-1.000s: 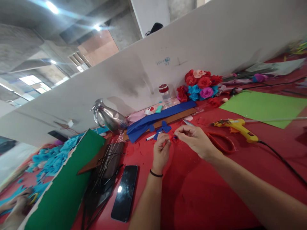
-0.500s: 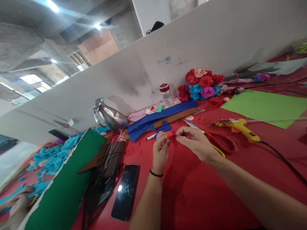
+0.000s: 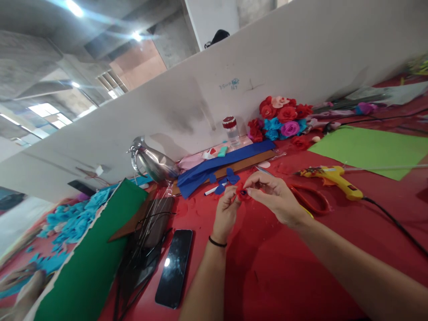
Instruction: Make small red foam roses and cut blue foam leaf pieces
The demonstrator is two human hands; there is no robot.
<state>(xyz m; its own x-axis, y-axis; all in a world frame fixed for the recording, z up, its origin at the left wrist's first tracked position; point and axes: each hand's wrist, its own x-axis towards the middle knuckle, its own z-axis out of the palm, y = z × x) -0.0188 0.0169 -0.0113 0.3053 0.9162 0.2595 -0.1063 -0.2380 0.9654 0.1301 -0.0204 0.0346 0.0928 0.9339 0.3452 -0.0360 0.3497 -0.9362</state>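
A small red paper flower (image 3: 241, 192) with a dark centre is pinched between both hands above the red table (image 3: 267, 272). My left hand (image 3: 227, 211), with a black band at its wrist, grips the flower's left side. From the right, my right hand (image 3: 272, 196) has its thumb and forefinger closed on the flower's edge. Blue paper petals (image 3: 230, 176) and a white marker (image 3: 211, 191) lie just beyond my left hand. Red-handled scissors (image 3: 310, 200) are partly hidden behind my right hand.
A yellow glue gun (image 3: 337, 178) and green sheet (image 3: 374, 149) lie right. Paper flowers (image 3: 284, 118), a jar (image 3: 231, 131) and a steel jug (image 3: 152, 160) stand along the wall. A phone (image 3: 174, 269) and green board (image 3: 90, 258) are left; beyond is another person's hand (image 3: 28, 285).
The red flower and both my hands have shifted slightly right, and the flower's dark centre faces me more. At the far left, the other person's hands have moved.
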